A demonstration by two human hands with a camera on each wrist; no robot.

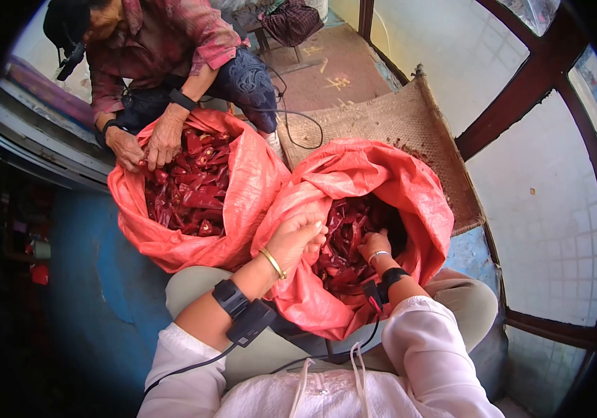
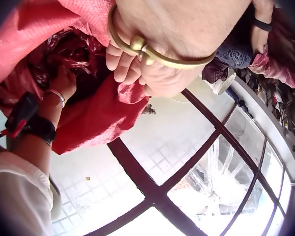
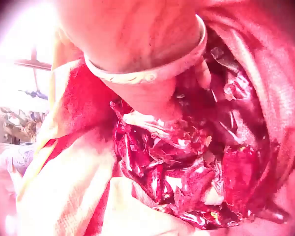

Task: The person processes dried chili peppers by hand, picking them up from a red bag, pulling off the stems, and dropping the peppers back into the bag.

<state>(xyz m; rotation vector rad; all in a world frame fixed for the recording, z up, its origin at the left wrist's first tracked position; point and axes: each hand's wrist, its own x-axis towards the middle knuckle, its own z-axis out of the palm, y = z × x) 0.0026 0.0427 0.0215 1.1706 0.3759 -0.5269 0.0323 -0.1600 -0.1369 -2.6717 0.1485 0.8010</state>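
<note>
Dried red chilies (image 1: 343,230) fill the orange-red woven sack (image 1: 403,164) between the person's knees. The left hand (image 1: 298,237) hovers at the sack's near left rim, palm turned inward. In the left wrist view its fingers (image 2: 123,66) are loosely bent with nothing between them. Down inside the sack, the right hand (image 1: 375,245) reaches among the chilies. In the right wrist view, glossy chili pieces (image 3: 187,172) lie against that hand; most of its fingers are hidden, and I cannot tell whether they grip one.
Another person (image 1: 166,63) sits opposite, both hands in a second sack (image 1: 256,164) of red chilies touching the first. A woven mat (image 1: 382,115) lies behind the sacks. Framed window panes (image 1: 542,188) stand along the right; a black cable (image 1: 305,129) loops over the mat.
</note>
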